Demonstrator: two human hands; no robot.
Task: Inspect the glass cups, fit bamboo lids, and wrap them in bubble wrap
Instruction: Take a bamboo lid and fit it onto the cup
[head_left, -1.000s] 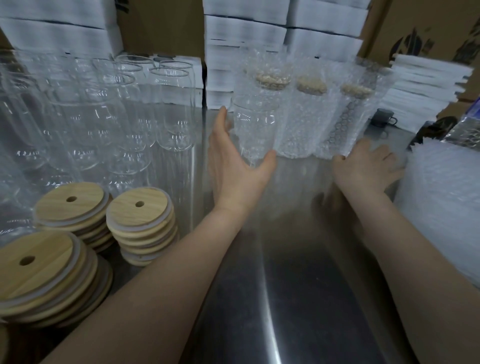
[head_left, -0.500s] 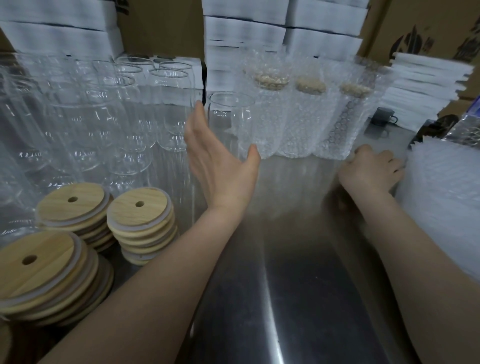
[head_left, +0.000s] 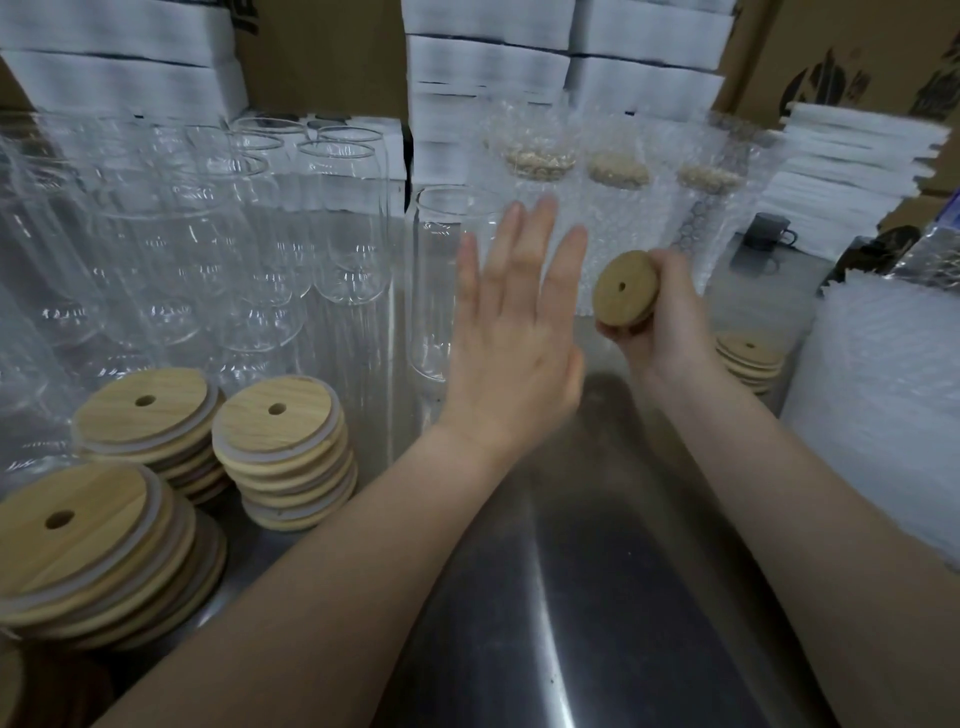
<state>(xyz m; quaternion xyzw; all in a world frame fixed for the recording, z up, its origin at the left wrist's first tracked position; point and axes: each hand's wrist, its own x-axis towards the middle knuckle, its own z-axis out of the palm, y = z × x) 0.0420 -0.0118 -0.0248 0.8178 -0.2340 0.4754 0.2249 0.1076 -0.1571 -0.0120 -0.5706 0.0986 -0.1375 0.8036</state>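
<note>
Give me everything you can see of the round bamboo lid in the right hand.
The round bamboo lid is a light-tan wooden disc with a small dark hole at its centre and a thick edge. It is tilted nearly on edge, flat face toward the camera. The right hand grips its rim, fingers curled behind it, holding it above the grey steel table. The open left hand is beside it, apart. Its underside is hidden.

The lid (head_left: 625, 289) in the right hand (head_left: 671, 325) is matt, fine-grained bamboo, the cup (head_left: 440, 280) just behind the left hand (head_left: 511, 356) clear glossy glass, the bubble wrap (head_left: 883, 415) right of the right hand dimpled translucent plastic, the table (head_left: 571, 597) beneath smooth, dully reflective metal.
</note>
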